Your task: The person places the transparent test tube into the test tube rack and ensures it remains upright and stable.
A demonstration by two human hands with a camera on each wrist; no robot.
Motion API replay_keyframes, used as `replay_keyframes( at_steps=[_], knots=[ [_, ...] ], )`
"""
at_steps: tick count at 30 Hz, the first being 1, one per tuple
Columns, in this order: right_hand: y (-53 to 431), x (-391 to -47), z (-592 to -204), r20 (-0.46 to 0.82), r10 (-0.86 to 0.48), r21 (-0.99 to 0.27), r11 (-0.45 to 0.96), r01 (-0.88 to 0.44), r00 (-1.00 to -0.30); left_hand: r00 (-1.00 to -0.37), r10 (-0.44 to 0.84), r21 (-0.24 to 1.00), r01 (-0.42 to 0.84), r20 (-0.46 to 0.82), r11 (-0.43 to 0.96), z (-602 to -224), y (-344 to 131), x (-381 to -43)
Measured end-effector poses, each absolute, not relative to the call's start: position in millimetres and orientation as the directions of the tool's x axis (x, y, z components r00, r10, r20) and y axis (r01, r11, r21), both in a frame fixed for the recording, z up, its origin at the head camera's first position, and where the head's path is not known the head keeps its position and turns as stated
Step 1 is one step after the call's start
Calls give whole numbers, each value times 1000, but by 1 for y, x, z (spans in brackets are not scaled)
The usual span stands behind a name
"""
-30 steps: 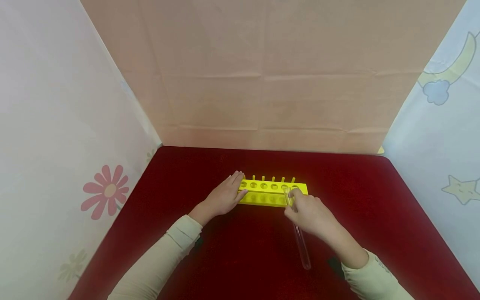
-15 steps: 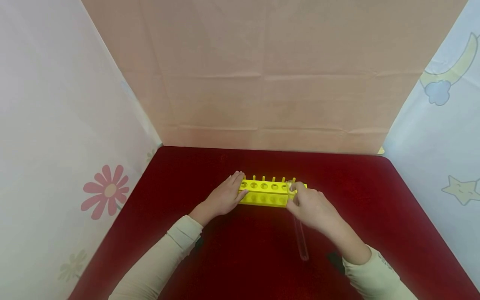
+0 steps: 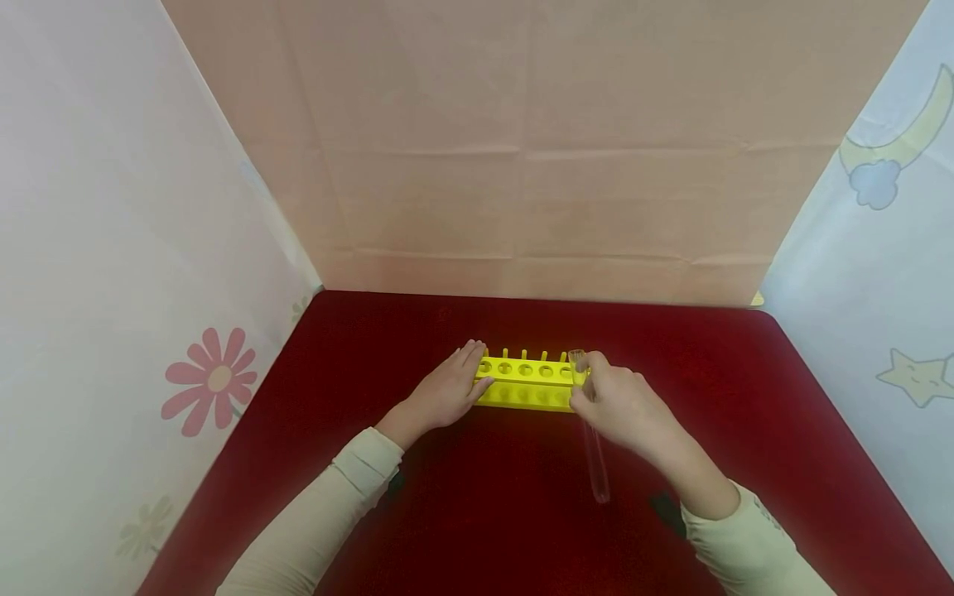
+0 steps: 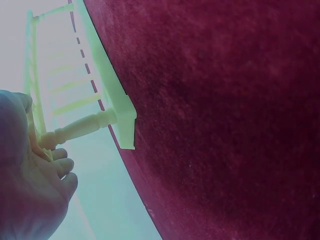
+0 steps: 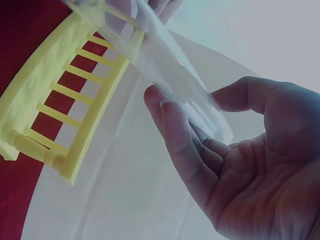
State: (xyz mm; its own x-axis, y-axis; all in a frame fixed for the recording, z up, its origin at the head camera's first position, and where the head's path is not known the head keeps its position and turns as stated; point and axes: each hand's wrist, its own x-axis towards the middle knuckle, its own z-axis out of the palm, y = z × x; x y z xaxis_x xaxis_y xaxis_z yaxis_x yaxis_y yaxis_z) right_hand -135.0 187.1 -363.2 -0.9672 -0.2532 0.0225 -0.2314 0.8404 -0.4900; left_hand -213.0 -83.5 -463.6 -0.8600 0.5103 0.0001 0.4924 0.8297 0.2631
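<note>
A yellow test tube rack (image 3: 524, 396) stands on the red cloth, with a row of round holes on top and short pegs along its back. My left hand (image 3: 438, 392) holds the rack's left end; in the left wrist view the fingers wrap the end of the top bar of the rack (image 4: 112, 92). Between thumb and fingers, my right hand (image 3: 626, 411) pinches a clear test tube (image 3: 597, 472) near its mouth. The tube tilts, its round end toward me, its mouth in front of the rack's right end. That end is partly hidden by the right hand.
The red-covered table (image 3: 507, 505) spreads around the rack. Behind it rises a tan paper wall (image 3: 522, 207). White printed sheets stand at the left (image 3: 112, 248) and right (image 3: 879, 281).
My right hand has shifted slightly with the test tube, whose mouth has moved up and away over the rack and whose round end has drawn in. The left hand and rack have stayed put.
</note>
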Motion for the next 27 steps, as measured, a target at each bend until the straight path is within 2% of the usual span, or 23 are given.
replay_keyframes(
  at_steps=[27],
  knots=[
    [184, -138, -334, 155, -210, -589, 765, -261, -965, -868, 497, 271, 479, 5, 835, -463, -83, -212]
  ],
)
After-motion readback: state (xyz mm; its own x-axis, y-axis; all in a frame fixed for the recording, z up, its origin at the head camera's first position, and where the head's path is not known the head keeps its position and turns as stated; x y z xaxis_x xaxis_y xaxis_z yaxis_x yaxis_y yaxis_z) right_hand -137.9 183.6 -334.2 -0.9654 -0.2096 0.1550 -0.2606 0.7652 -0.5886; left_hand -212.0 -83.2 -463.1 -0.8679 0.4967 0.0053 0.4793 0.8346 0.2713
